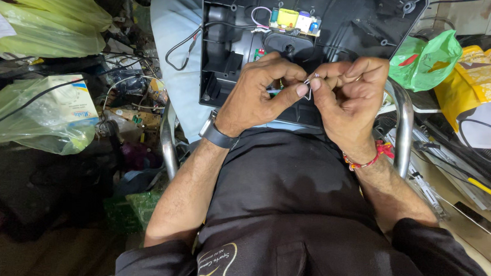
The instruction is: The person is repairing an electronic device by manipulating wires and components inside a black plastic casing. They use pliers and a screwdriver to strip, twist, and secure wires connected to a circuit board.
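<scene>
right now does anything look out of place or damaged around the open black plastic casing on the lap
The black plastic casing lies open, its small yellow and white circuit board exposed, with a loose black wire trailing over the left edge. Both hands, left hand and right hand, pinch thin bare wire ends together. No visible breakage.

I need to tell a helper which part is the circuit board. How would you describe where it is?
Find the big open black plastic casing resting on the person's lap, above both hands. Along its top edge sits the small circuit board. It is the only brightly coloured part there, with a yellow block and blue parts, and thin wires looping off its left end.
</scene>
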A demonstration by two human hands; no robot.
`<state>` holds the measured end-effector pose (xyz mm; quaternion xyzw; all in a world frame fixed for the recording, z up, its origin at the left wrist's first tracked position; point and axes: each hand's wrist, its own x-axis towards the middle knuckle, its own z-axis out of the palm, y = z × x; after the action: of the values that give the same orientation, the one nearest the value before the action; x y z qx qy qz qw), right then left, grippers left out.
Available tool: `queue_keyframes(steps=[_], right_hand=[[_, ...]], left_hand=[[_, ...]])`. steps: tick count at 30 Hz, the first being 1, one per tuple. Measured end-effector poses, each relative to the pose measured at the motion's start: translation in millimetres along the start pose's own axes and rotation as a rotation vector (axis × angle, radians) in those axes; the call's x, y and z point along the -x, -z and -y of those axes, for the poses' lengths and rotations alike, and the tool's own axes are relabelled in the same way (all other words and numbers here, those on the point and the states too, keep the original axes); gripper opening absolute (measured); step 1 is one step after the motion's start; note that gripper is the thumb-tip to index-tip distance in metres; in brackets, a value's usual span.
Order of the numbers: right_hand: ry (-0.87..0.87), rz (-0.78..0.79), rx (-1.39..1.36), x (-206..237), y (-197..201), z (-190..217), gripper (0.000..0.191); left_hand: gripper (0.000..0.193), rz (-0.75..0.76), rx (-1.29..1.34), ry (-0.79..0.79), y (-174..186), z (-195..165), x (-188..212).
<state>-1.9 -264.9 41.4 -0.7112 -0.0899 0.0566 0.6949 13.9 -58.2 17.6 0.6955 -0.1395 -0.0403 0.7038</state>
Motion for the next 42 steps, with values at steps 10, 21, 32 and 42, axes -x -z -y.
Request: queue_keyframes(steps=[10,21,32,42], right_hand=[[0.011,-0.027,0.003,4.9,-8.1,2.7,0.045],[-0.047,-0.027,0.002,3.6,-5.1,4.8,0.039],[-0.099,0.013,-0.029,1.4,-0.9,4.1,0.039],[-0.141,0.034,0.075,0.7,-1.5,7.7,0.042]], left_hand=[[0.016,-0.028,-0.011,-0.047,0.6,1.4,-0.5],[0.015,-0.072,0.060,0.015,-4.3,5.1,0.7],[0.013,-0.058,0.071,0.008,-3.4,1.1,-1.5],[0.008,-0.036,0.056,0.000,-2.2,4.1,-1.0]])
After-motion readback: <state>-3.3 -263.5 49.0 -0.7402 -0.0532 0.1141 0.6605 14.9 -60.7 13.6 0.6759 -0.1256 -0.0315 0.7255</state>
